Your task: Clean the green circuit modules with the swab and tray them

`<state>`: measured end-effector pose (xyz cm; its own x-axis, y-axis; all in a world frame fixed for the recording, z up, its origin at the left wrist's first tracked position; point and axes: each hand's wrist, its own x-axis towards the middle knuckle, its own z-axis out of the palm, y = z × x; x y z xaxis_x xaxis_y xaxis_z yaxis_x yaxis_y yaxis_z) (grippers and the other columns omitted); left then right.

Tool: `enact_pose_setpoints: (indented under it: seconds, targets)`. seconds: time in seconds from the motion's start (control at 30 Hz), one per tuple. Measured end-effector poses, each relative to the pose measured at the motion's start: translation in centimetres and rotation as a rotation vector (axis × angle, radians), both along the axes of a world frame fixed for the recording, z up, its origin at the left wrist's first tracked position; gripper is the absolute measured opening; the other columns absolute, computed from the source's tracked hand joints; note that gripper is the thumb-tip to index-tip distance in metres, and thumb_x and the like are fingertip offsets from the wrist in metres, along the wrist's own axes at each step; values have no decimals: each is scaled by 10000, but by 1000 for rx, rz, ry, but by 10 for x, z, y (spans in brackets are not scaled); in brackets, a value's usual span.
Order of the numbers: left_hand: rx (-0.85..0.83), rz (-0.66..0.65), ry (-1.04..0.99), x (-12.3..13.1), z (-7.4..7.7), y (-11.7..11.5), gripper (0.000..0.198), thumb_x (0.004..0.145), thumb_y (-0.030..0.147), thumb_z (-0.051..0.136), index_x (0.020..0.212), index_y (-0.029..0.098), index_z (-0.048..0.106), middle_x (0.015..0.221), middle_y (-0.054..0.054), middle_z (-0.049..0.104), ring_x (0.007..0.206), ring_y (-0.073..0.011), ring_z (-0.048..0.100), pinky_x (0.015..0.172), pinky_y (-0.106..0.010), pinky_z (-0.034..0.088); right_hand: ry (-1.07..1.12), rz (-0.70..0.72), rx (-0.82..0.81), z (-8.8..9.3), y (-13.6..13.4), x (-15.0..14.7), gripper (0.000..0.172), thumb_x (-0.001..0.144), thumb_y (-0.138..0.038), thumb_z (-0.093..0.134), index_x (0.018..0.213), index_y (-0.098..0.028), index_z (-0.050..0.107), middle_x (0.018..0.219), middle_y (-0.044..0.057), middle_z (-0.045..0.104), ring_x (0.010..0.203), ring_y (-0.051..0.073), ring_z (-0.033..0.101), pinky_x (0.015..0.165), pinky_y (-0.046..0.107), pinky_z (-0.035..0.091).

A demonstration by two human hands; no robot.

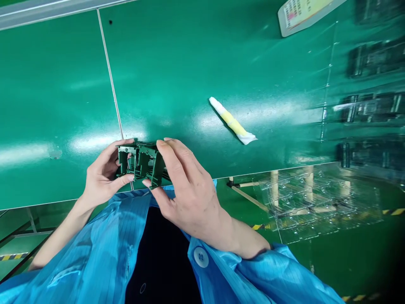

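Note:
A dark green plastic frame (142, 162) with open slots and upright walls is held between both hands, close to the table's front edge. My left hand (103, 171) grips its left end, the thumb along the lower side and the fingers partly hidden behind it. At the right end, my right hand (190, 194) pinches the frame with fingertips on top and the thumb below. Beyond the right hand, a rolled white and yellow strip (232, 120) lies on the green table (177, 71).
Clear plastic trays (322, 202) sit beyond the table's front edge at lower right. More trays with dark parts (373, 107) line the right side. A labelled card in a clear sleeve (303, 14) lies at the top right. A metal rail (47, 12) borders the far left edge.

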<state>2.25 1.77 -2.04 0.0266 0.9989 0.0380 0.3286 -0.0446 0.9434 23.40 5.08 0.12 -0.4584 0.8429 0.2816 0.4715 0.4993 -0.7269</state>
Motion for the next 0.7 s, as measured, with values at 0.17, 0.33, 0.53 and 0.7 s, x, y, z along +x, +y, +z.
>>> enact_pose_setpoints:
  seconds: [0.17, 0.33, 0.53, 0.7]
  targets:
    - [139, 33, 338, -3, 23, -2, 717, 784, 382, 837, 1434, 376, 534, 1305, -70, 650, 1237, -324, 617, 1014, -535, 600, 293, 36, -183, -28, 5, -1, 554, 943, -307, 597, 1431, -194, 359, 1440, 175, 542, 1437, 304, 468, 1147, 534, 487]
    - [293, -65, 706, 2, 49, -2, 793, 805, 403, 793, 1510, 387, 430, 1390, -24, 595, 1237, -395, 600, 1048, -590, 569, 636, 91, -346, -65, 3, -9, 597, 931, -408, 594, 1404, -226, 277, 1422, 176, 543, 1451, 272, 455, 1178, 543, 417]
    - [288, -129, 817, 7, 59, 1, 768, 861, 419, 688, 1551, 384, 353, 1492, 27, 521, 1209, -395, 602, 1035, -600, 576, 657, 77, -391, -76, -2, -13, 614, 913, -454, 612, 1368, -230, 266, 1389, 173, 568, 1415, 267, 503, 1179, 539, 415]
    - [277, -129, 801, 7, 56, 1, 770, 849, 414, 699, 1544, 383, 369, 1471, 14, 544, 1224, -399, 598, 1006, -575, 598, 733, 103, -345, -74, 0, -13, 571, 956, -477, 565, 1382, -226, 280, 1394, 178, 554, 1431, 255, 483, 1175, 522, 418]
